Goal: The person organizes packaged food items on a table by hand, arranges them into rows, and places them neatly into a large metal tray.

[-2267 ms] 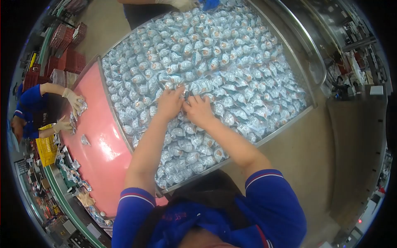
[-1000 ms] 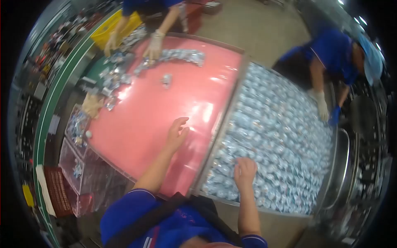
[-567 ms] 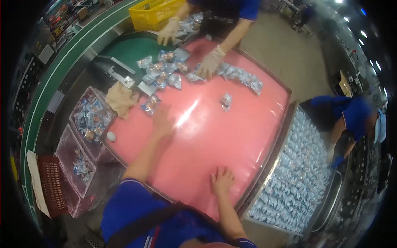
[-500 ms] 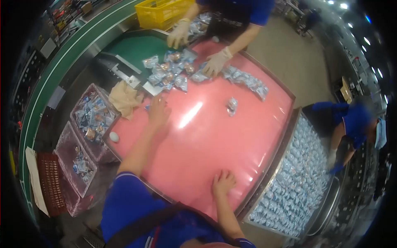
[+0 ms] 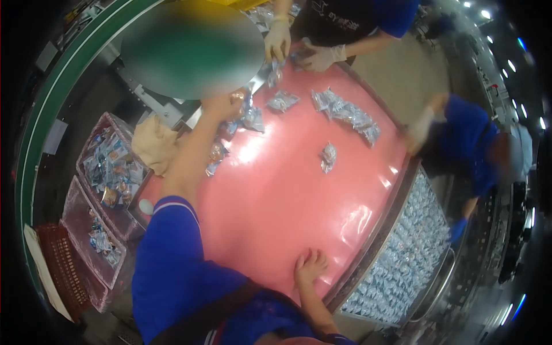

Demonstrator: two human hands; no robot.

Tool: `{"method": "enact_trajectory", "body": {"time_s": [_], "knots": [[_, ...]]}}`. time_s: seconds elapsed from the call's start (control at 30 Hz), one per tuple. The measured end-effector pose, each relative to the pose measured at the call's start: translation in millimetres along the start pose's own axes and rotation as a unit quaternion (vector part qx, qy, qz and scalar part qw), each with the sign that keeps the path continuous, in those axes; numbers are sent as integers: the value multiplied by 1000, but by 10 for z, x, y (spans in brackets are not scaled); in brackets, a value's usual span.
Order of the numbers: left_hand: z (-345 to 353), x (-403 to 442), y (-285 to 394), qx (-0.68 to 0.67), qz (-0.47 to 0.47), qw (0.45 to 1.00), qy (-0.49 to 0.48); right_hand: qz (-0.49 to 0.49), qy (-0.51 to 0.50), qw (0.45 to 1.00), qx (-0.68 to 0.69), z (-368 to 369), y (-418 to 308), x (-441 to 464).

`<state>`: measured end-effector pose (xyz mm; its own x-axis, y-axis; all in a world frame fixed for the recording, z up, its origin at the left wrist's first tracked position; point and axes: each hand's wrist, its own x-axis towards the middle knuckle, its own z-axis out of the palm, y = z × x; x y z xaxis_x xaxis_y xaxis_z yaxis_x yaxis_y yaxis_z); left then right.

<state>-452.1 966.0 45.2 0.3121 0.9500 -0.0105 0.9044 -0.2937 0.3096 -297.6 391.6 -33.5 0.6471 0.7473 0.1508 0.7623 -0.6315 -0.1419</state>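
Silvery packets (image 5: pixel 252 119) lie bunched along the far left edge of the pink worktop (image 5: pixel 264 207), right at the left hand (image 5: pixel 219 107), spreading from its fingers toward the middle of the surface. The bunch shows no single clear long axis. Whether the left fingers are closed around a packet I cannot tell; blur and overlap hide it. The right hand (image 5: pixel 311 266) is well apart from the bunch, palm down near the near edge, fingers loosely spread and holding nothing. Straight out beyond it lies a lone packet (image 5: pixel 328 158), long axis pointing roughly away from the wearer, apart from both hands.
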Motion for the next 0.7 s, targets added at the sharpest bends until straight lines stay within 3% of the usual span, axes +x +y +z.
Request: {"method": "enact_trajectory", "body": {"time_s": [0.1,0.17,0.33,0.43,0.6,0.7], "knots": [[169,-660,550,36,143,986,-73,-6,16,1000,-6,-3,-9,26],[795,-1258,755,-75,203,973,-82,-5,2,1000,1,-15,-2,31],[894,-2780,1471,-145,352,909,-169,19,-13,1000,1,16,1,30],[910,-3162,1485,-153,382,905,-109,25,-5,1000,-3,-13,27,35],[705,-2999,1080,-244,382,874,-175,41,-15,998,37,-319,-59,172],[661,-2938,770,-347,343,856,-169,-58,23,966,250,-201,523,411]]}}
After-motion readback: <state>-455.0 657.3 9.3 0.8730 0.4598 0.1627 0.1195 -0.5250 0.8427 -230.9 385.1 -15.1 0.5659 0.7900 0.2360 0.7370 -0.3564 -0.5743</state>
